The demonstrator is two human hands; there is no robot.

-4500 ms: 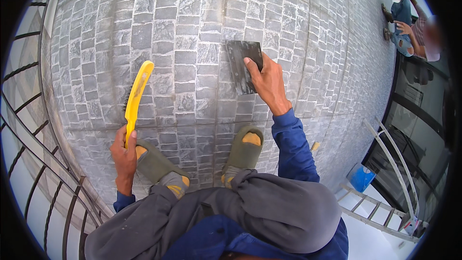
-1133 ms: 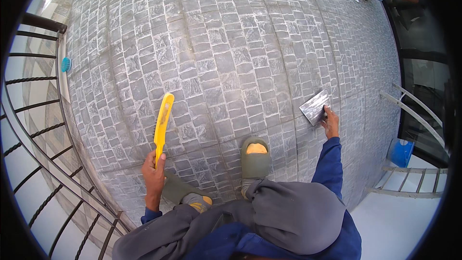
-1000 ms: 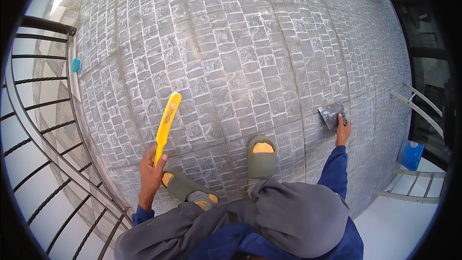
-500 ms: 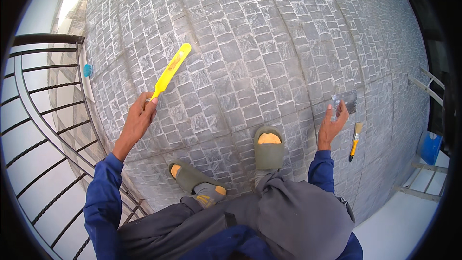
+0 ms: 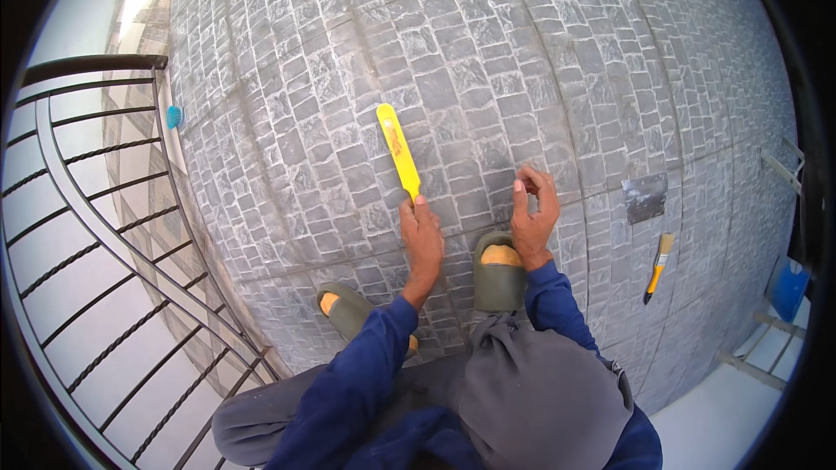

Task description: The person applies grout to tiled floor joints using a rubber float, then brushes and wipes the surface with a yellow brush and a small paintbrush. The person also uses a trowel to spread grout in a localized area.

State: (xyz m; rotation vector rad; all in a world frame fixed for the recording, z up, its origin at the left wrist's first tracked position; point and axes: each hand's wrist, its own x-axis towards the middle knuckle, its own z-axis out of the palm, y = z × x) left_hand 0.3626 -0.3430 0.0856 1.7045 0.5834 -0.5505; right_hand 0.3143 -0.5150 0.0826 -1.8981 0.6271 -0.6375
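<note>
My left hand [image 5: 422, 239] is closed round the lower end of a long, flat yellow tool [image 5: 400, 152] with a narrow neck. Its rounded end points away from me, and a worn reddish mark shows on its face. To the right, my right hand [image 5: 535, 218] hovers just beyond my right slipper, fingers loosely curled and the thumb a little apart. Nothing shows in it. Farther right, a grey, smudged square sheet [image 5: 645, 198] lies on the paved floor. Near it rests a paintbrush [image 5: 659, 268] with a yellow and black handle and pale bristles.
Grey stone-patterned paving [image 5: 461, 104] spreads all round. A dark metal railing [image 5: 131, 226] runs along the left, with a small teal brush [image 5: 174, 117] beside it. Green slippers [image 5: 499, 283] are on my feet. A blue object [image 5: 791, 290] and metal frame legs [image 5: 756, 372] stand at right.
My left hand has brought the yellow tool rightward, and its far end now tilts left. My right hand has moved left, away from the grey sheet, which stays on the floor.
</note>
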